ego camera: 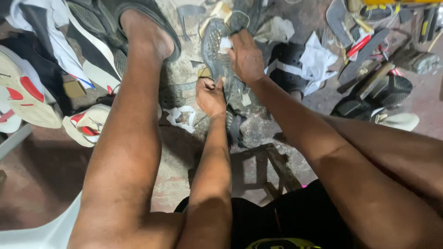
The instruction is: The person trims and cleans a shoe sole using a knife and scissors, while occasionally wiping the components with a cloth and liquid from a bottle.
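Mid-clean on a shoe sole (217,48). The shoe lies sole-up on the rough stone floor (184,152), between my knees, just above the small wooden stand (258,170).

Left hand (210,97) is clenched on the near end of the shoe, thumb up, pinning it steady. Right hand (247,57) presses a small white scrap (225,44) against the tread, fingers curled over it; looks like cloth or paper, can't tell which.

My read: this is the wiping or rubbing pass over the tread, only partly covered. Next stroke likely needs firm downward pressure along the sole while the left keeps the shoe from sliding.

The sole itself: dark grey, studded tread pattern, worn and dusty, edges looking frayed. Upper is hidden underneath.

Around it: white and red sneakers (27,99) to the left, a black sandal (143,18) under my left foot, crumpled white rag (318,57) to the right, a black shoe (383,92) further right, loose sole cut-outs (369,44) near the top right.
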